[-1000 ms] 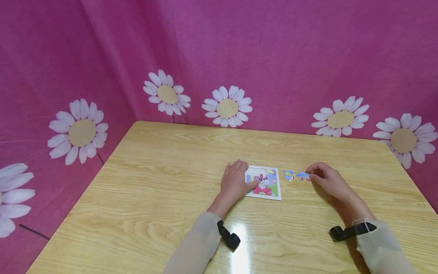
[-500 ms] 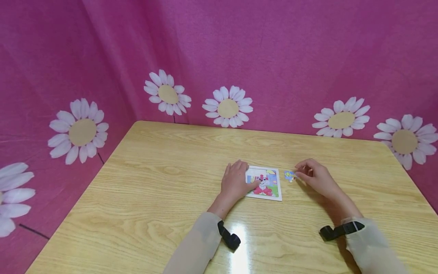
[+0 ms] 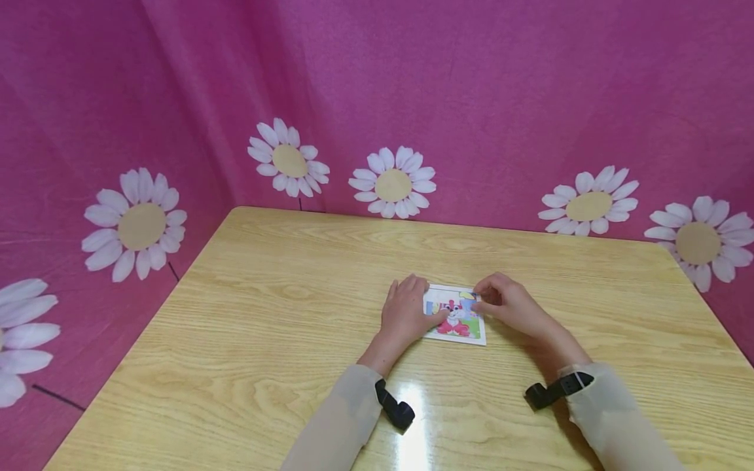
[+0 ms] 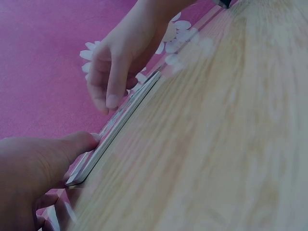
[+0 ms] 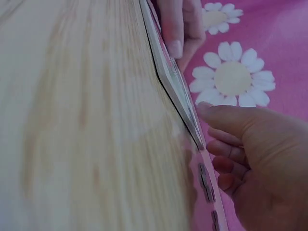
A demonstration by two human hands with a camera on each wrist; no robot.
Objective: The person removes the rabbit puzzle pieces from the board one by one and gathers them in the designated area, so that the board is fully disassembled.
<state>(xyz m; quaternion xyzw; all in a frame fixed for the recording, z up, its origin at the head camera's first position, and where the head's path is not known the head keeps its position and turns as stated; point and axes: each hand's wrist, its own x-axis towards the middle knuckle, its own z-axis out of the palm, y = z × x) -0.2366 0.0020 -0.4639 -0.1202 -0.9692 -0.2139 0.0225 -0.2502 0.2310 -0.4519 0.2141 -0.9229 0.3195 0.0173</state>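
Observation:
A small square jigsaw puzzle [image 3: 453,330] in a white frame lies flat on the table, picturing a red-and-white cartoon animal. A pale area shows at its upper left. My left hand [image 3: 405,314] holds its left side, thumb [image 4: 79,144] on the picture and fingers along the edge. My right hand [image 3: 512,306] hovers at the upper right corner, thumb and index finger bent toward the picture with a gap between them and no piece visible there. Beneath the right hand in its wrist view, a loose puzzle piece [image 5: 206,183] and another puzzle piece [image 5: 215,221] lie beside the frame.
The light wooden table [image 3: 283,314] reaches back to a pink curtain [image 3: 471,98] printed with white daisies. Another curtain side closes off the left. A black strap [image 3: 394,407] with a camera sits on each wrist.
My right hand has moved left, from the loose pieces to the puzzle's upper right corner, and now hides those pieces in the head view. My left hand stays in place.

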